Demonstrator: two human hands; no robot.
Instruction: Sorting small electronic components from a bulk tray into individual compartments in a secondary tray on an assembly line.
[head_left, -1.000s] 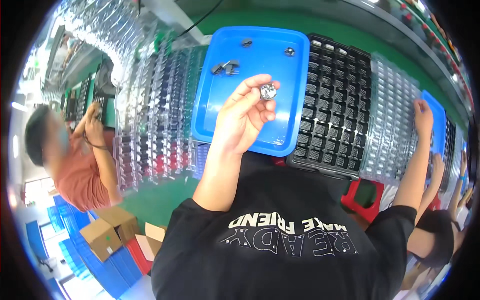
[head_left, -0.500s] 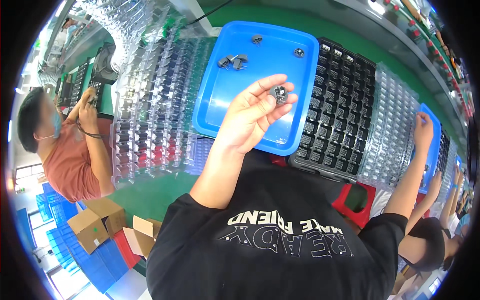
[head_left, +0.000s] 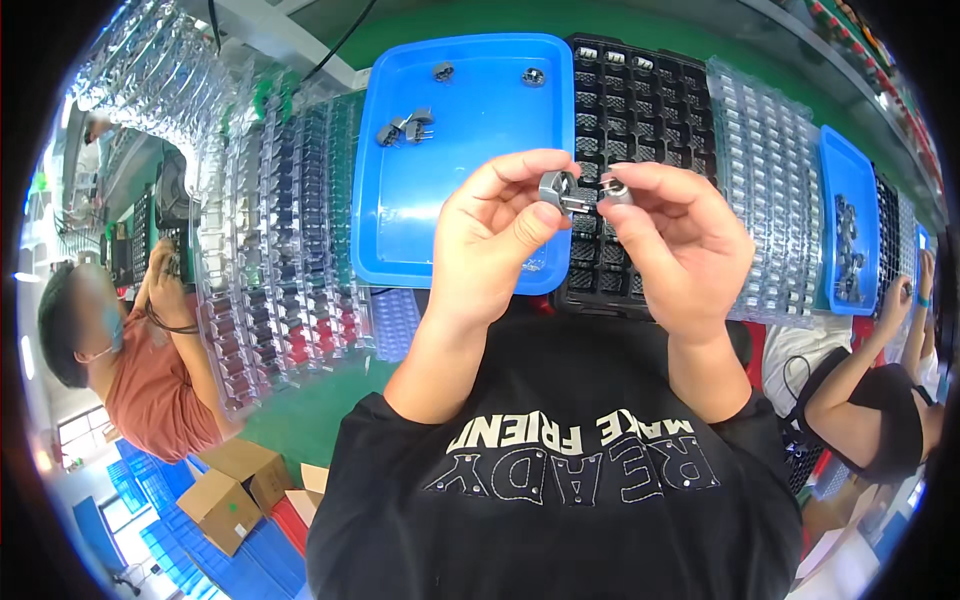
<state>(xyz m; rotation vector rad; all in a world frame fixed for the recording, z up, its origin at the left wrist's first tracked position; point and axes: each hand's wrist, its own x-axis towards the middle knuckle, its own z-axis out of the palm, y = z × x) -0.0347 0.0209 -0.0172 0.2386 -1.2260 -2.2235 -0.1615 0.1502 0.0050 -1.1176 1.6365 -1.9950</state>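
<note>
In front of my chest, over the near right corner of a blue tray, my two hands face each other. My left hand is closed, pinching a round dark grey plug part between thumb and fingers; metal pins stick out of it toward the right. Just apart from it, my right hand pinches a small grey piece with metal prongs, partly covered by the fingertips. Several similar grey plug parts lie in the blue tray, some with prongs showing.
A black compartment tray adjoins the blue one, with a few metal pieces in its far cells. Clear plastic blister trays stand on both sides. Another blue tray of parts sits farther right. Co-workers sit left and right; cardboard boxes stand lower left.
My right hand has come in from the far right blue tray to beside my left hand, now with a small grey piece. My left hand still holds the plug part, turned sideways. The view has shifted.
</note>
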